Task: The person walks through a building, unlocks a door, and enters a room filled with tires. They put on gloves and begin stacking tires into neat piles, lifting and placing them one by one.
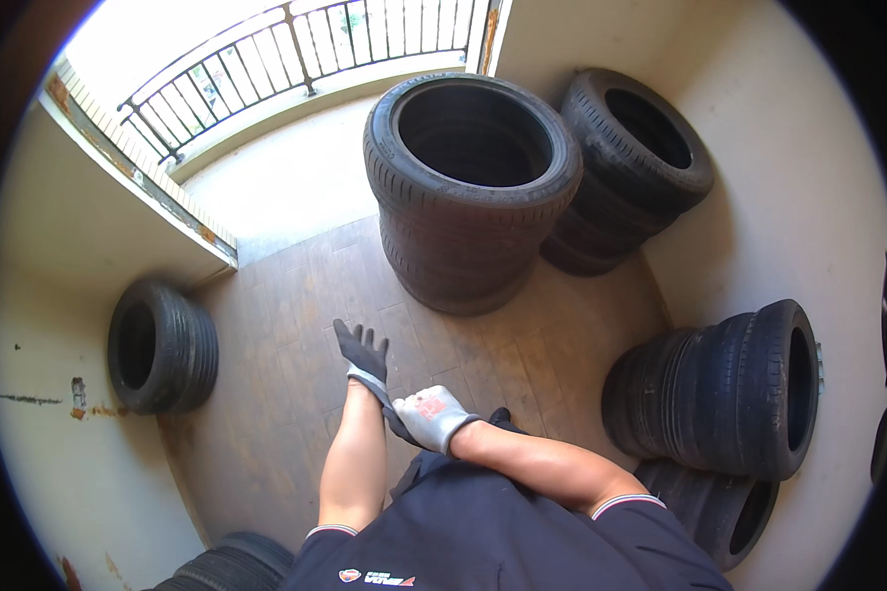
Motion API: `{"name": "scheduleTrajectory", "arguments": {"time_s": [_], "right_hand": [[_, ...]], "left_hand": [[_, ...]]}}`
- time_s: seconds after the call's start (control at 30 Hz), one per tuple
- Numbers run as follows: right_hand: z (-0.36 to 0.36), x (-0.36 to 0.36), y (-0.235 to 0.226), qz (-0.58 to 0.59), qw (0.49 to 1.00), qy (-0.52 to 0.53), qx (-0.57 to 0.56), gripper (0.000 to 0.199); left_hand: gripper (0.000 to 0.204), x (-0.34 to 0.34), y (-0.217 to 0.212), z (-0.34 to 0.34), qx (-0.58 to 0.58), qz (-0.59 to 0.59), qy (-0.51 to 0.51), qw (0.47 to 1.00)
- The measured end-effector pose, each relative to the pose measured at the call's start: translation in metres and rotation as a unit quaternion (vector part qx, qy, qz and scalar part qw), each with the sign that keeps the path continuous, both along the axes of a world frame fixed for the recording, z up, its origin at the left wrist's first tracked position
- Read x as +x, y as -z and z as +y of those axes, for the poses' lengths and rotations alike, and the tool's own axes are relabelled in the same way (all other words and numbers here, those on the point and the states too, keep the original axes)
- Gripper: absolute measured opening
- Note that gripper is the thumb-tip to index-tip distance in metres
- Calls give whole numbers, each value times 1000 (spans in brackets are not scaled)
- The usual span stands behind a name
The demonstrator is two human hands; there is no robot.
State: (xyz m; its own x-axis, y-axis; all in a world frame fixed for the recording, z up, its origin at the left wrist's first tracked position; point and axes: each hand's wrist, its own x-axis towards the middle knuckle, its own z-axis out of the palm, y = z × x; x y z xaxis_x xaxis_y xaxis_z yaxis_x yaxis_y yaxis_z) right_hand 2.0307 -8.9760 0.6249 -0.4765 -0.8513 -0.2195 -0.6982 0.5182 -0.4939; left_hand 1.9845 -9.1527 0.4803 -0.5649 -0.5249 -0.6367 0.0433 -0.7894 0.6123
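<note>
My left hand (365, 355) is raised in front of me in a dark-palmed work glove with a grey cuff. Its fingers are spread, with nothing in them. Just below that wrist, my right hand (429, 416), in a light grey glove with a red print on its back, is closed. It grips a strip of dark fabric (392, 412) that runs down from the left glove's cuff. Whether the strip belongs to the glove or is a separate sleeve, I cannot tell. The right fingertips are hidden.
A tall tyre stack (468, 197) stands ahead on brown floor tiles (286, 325), with a leaning tyre stack (631, 167) behind it. More tyres (719, 389) lie on their sides at right, others (163, 347) by the left wall. A doorway opens onto a railed balcony (296, 59).
</note>
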Motion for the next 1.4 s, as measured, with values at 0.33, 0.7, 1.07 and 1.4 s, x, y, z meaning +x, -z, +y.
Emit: {"name": "scheduleTrajectory", "arguments": {"time_s": [0.33, 0.7, 1.07, 1.4], "right_hand": [[11, -35, 19, -79, 996, -36, 8, 41], [-1, -332, 38, 237, 913, 245, -225, 56], [-65, -491, 108, -64, 965, 254, 2, 42], [-54, -478, 100, -13, 971, 233, -48, 25]], "left_hand": [[90, 35, 21, -14, -100, -57, 105, 988], [50, 255, 117, -86, 58, -454, 178, 871], [52, 245, 62, -22, 37, -481, 70, 873], [56, 153, 44, -62, 4, -476, 159, 865]]}}
